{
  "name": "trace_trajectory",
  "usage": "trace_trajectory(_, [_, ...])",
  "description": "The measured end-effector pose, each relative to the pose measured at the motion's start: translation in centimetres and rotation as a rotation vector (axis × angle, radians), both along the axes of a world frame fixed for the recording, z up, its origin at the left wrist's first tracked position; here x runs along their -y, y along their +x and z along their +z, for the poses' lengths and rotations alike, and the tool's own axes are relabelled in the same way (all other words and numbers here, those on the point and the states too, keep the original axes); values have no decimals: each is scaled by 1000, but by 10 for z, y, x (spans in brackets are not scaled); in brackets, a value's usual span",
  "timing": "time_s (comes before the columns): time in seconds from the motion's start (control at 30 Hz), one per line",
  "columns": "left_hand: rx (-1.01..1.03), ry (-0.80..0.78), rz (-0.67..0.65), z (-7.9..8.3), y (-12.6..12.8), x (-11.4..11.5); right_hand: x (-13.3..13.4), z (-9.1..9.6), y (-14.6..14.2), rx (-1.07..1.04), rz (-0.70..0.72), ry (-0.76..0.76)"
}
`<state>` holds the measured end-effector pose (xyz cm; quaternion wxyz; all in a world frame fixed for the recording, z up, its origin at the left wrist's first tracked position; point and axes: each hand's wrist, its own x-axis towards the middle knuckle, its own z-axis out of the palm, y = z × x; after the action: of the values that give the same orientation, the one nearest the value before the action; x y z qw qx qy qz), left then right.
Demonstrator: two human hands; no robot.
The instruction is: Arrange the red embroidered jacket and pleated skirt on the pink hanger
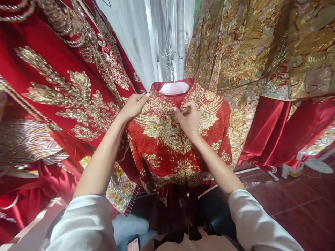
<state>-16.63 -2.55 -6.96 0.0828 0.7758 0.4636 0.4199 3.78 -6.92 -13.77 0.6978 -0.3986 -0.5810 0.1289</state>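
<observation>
A red jacket point(162, 164) with gold embroidered wings hangs in front of me on a hanger, whose metal hook point(171, 66) rises above the collar. At the jacket's left shoulder, beside the collar, my left hand point(135, 105) is closed, pinching the fabric between thumb and fingers. My right hand point(188, 120) is closed at the front opening just below the collar, thumb and fingertips together on the edge there. Whether a small fastener sits in that pinch is hidden. The jacket's lower hem falls above my lap.
Red garments with gold beadwork point(78, 101) crowd the left side. Gold patterned garments point(243, 45) hang on the right, with red satin point(269, 129) below. White hangers point(157, 38) line up behind. A phone point(133, 244) lies near my lap. Dark red tiles point(295, 202) cover the floor.
</observation>
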Motion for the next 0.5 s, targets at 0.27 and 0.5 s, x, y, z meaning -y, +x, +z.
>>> trace_trajectory(0.27, [-48,192,133,-8,2,6,18,-57,-5,-390,351,-196])
trace_trajectory(0.5, [-55,518,385,-69,-16,54,119,-254,22,-600,333,-714])
